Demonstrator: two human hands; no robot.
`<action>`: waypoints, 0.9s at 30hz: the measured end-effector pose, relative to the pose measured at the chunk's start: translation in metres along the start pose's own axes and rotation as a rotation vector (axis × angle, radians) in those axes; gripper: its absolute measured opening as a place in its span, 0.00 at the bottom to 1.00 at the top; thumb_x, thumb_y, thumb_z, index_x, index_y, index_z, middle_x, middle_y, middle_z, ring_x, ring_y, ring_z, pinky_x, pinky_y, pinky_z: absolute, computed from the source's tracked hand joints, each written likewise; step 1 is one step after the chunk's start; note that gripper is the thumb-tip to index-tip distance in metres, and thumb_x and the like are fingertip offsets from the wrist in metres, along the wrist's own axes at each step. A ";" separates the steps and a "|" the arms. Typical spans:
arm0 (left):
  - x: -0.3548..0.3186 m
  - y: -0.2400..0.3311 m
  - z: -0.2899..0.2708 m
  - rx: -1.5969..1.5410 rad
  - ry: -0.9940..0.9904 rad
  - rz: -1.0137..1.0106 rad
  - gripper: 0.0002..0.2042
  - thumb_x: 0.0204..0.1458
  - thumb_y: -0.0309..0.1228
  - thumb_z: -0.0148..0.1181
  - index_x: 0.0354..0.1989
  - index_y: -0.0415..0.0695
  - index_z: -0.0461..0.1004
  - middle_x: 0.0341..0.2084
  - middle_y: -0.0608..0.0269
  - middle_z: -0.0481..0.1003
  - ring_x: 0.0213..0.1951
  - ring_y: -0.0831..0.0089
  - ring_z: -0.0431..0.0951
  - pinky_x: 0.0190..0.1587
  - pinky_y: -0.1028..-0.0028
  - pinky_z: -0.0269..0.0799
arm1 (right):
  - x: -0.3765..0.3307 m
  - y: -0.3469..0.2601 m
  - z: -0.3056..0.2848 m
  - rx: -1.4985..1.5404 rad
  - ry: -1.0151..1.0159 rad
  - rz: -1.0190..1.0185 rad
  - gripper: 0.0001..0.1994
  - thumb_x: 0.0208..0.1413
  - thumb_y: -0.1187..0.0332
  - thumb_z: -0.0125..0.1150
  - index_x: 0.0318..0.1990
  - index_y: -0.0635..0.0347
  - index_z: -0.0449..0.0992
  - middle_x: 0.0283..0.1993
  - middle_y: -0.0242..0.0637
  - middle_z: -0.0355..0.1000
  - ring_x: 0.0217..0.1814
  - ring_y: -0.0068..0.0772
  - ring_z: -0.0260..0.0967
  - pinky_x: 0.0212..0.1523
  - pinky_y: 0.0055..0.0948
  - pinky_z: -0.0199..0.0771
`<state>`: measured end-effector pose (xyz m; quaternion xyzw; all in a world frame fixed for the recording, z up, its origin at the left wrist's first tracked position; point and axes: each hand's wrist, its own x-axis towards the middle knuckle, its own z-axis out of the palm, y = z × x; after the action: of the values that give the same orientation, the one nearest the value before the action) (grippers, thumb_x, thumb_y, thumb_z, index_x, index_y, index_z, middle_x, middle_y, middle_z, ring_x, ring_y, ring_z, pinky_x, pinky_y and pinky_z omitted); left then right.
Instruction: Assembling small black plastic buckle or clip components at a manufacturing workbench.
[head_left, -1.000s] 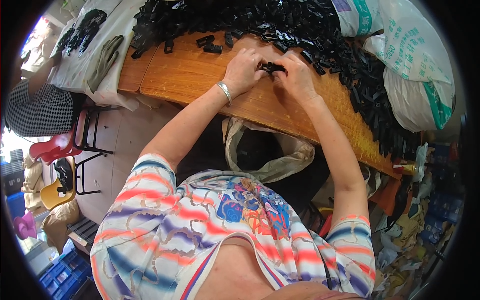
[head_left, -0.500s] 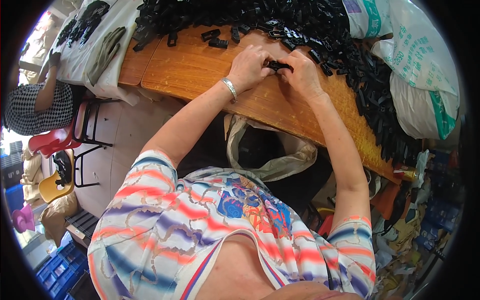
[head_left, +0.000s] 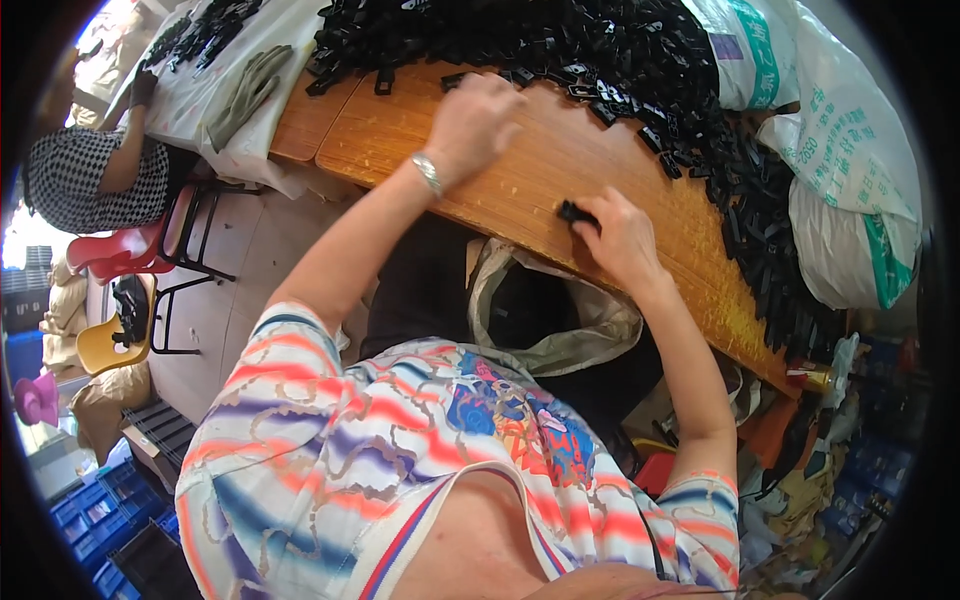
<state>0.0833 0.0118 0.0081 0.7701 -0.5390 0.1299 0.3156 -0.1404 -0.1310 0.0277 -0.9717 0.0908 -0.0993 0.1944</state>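
Note:
Between the thumb and fingers of my right hand (head_left: 622, 242) is a small black plastic piece (head_left: 575, 212), held above the front edge of the wooden table (head_left: 440, 205). My left hand (head_left: 475, 128) is over the table farther back, beside a few loose black pieces at the edge of a big heap of black plastic pieces (head_left: 560, 38). Motion smears its fingers, and whether they grip anything is hidden. Below the table edge, at my lap, an off-white sack (head_left: 590, 352) hangs with its mouth open and dark inside.
White plastic sacks (head_left: 840, 150) with green print stand at the right of the heap. On the left, a white-covered table (head_left: 215, 85) carries grey gloves (head_left: 250, 95) and more black pieces. A person in a checked top (head_left: 95, 180) sits there, near a yellow chair (head_left: 110, 345).
My hands were together on one black piece; now they are apart. The right hand has come down toward me with a piece, and the left has moved left toward the loose pieces.

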 end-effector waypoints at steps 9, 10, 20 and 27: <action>-0.009 -0.045 0.004 0.057 0.089 -0.079 0.06 0.52 0.28 0.63 0.38 0.42 0.77 0.37 0.61 0.74 0.41 0.60 0.75 0.43 0.68 0.74 | -0.010 -0.006 -0.019 0.164 -0.216 -0.129 0.11 0.46 0.67 0.70 0.37 0.59 0.79 0.33 0.41 0.74 0.34 0.43 0.74 0.36 0.36 0.74; -0.008 -0.038 0.006 -0.024 0.087 -0.139 0.05 0.52 0.28 0.62 0.36 0.41 0.78 0.35 0.60 0.74 0.38 0.59 0.76 0.42 0.68 0.74 | 0.006 0.007 -0.015 0.163 -0.128 -0.145 0.09 0.48 0.67 0.68 0.36 0.60 0.80 0.32 0.41 0.74 0.32 0.41 0.74 0.35 0.35 0.74; 0.009 0.026 0.047 -0.160 -0.145 -0.123 0.08 0.55 0.33 0.58 0.34 0.44 0.81 0.33 0.59 0.76 0.39 0.57 0.77 0.42 0.64 0.74 | 0.140 0.072 0.020 -0.391 0.165 0.202 0.10 0.54 0.72 0.59 0.44 0.58 0.78 0.48 0.44 0.71 0.41 0.51 0.76 0.44 0.45 0.76; -0.004 0.030 0.038 -0.285 -0.104 -0.094 0.11 0.50 0.32 0.64 0.42 0.44 0.78 0.36 0.58 0.74 0.41 0.58 0.75 0.45 0.64 0.73 | 0.102 0.064 0.000 0.013 -0.032 0.084 0.13 0.55 0.73 0.60 0.48 0.57 0.80 0.43 0.50 0.75 0.41 0.49 0.75 0.44 0.40 0.75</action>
<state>0.0491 -0.0159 -0.0125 0.7475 -0.5309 -0.0031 0.3991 -0.0512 -0.2107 0.0189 -0.9672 0.1277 -0.0759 0.2062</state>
